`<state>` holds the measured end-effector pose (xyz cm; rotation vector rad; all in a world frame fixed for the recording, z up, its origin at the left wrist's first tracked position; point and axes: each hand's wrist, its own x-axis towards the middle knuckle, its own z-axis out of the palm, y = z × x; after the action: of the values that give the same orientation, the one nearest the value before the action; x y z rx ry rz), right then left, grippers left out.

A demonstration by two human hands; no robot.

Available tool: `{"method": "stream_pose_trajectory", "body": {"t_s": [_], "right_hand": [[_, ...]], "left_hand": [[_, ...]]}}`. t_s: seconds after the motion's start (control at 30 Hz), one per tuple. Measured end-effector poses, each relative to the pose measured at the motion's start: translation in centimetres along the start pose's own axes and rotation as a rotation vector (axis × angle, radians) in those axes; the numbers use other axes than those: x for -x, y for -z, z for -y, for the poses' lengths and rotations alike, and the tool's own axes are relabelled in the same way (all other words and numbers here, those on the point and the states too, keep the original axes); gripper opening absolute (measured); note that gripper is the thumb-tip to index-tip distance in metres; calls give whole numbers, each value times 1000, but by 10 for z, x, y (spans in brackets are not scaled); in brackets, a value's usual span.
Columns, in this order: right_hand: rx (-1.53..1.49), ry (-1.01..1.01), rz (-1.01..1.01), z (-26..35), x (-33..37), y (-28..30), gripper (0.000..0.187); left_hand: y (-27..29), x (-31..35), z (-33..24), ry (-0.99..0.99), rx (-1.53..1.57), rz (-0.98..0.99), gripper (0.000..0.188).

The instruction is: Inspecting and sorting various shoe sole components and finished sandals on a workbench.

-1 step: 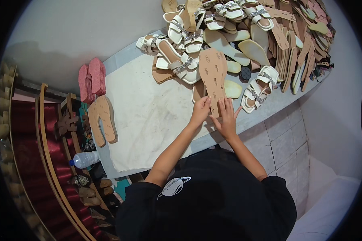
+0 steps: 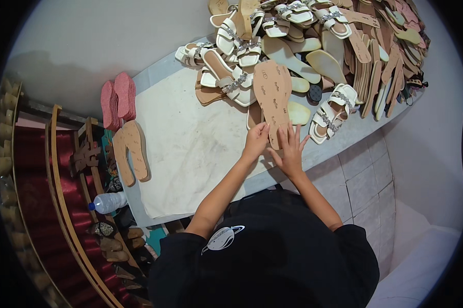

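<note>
A tan insole (image 2: 272, 95) with small dark printed marks is held over the right part of the table, its wide end pointing away from me. My left hand (image 2: 256, 143) pinches the left edge of its narrow end between thumb and fingers. My right hand (image 2: 291, 150) lies against the opposite edge with fingers stretched and spread, the thumb near the bottom tip. Partly hidden beneath the insole are another sole and a pale yellow sole piece (image 2: 298, 113). A white strappy sandal (image 2: 333, 114) with a sparkling band rests to the right of my right hand.
More white sandals (image 2: 227, 78) and a large pile of soles (image 2: 378, 66) cover the table's far right. Pink sole stacks (image 2: 124, 96) and tan insoles (image 2: 135, 150) lie at its left edge. A water bottle (image 2: 108, 203) and a wooden rack (image 2: 57, 154) are at left.
The insole's far end has tipped very slightly away and to the left. My right fingers have stretched a little farther along its edge. The left hand has hardly moved.
</note>
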<state>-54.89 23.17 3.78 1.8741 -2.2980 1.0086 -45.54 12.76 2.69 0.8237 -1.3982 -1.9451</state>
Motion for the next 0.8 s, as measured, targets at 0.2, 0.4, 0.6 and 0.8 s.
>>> {"method": "stream_pose_trajectory", "body": {"t_s": [0.2,0.4,0.6,0.8], "right_hand": [[146,447,93,-12,4,7,58],[-80,149,7,-20,-14,9,61],[-30,771,363,11,-32,-1,56],[-105,922,441,32,-79,-25,50]], "left_hand": [[16,25,-28,74,148,-70,28],[41,58,-27,42,-55,-98,28],[59,95,-23,-18,-168,-106,28],[85,141,-35,67,-188,-102,27]]}}
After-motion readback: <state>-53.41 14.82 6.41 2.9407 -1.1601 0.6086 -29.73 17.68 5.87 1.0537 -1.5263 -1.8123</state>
